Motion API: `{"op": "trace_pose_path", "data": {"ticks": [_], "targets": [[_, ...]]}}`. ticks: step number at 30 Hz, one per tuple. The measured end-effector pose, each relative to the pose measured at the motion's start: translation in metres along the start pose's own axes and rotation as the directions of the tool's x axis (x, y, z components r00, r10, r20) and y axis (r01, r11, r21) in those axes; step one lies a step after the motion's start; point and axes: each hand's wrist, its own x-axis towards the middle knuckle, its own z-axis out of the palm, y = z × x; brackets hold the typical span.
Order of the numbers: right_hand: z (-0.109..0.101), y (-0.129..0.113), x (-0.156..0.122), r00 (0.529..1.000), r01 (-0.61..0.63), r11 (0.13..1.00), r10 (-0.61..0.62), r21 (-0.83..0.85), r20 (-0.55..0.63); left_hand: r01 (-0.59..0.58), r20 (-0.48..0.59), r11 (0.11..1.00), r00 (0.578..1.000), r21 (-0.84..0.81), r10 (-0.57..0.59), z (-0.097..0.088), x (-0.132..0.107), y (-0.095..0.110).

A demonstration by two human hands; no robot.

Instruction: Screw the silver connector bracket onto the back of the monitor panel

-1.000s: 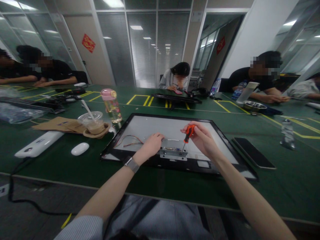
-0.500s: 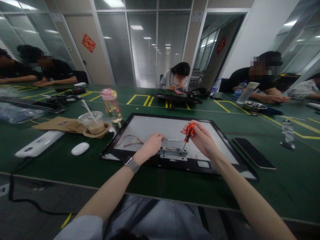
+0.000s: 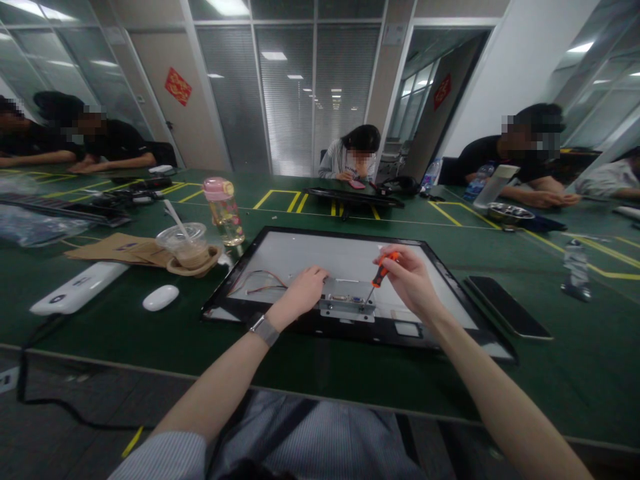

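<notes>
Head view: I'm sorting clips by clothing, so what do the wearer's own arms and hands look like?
Both the left hand and right hand are gloveless. The left wrist wears a grey band with a shiny, metal-looking part; a pale, finely striped sleeve shows on that arm. The right forearm shows neither band nor sleeve.

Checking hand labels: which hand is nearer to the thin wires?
Left. The left hand is just right of the wires, at the left end of the metal bracket; the right hand, holding the screwdriver, is farther right, past the bracket's other end.
</notes>
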Motion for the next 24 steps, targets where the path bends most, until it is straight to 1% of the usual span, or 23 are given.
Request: {"op": "trace_pose_path", "data": {"ticks": [3,9,14,18,21,24], "targets": [[0.0036,-0.0017,-0.0009,1.000,0.019,1.000,-0.019,0.012,-0.016,0.004,0.006,1.000,1.000,0.001,-0.004,-0.0007,-0.0002,0.0009],[0.0059,-0.0047,-0.0014,0.999,0.004,0.998,-0.007,0.057,0.046,-0.003,0.002,1.000,1.000,-0.003,0.003,-0.0001,-0.0012,0.0001],[0.0004,-0.0005,-0.0014,1.000,-0.010,0.999,0.010,0.035,0.020,-0.003,0.001,1.000,1.000,-0.005,0.003,0.0009,-0.0004,-0.0010],[0.0012,0.0011,-0.0015,1.000,0.004,0.999,-0.004,0.036,0.003,0.008,0.003,1.000,1.000,-0.002,-0.008,0.0001,-0.0001,0.0005],[0.0044,-0.0006,-0.0014,1.000,0.000,0.997,-0.001,0.083,0.010,0.012,0.003,1.000,1.000,-0.003,-0.012,-0.0003,-0.0001,0.0010],[0.0052,-0.0022,-0.0014,0.999,-0.015,0.996,0.012,0.086,0.033,0.008,0.003,1.000,1.000,-0.008,-0.008,0.0004,0.0000,0.0002]]}}
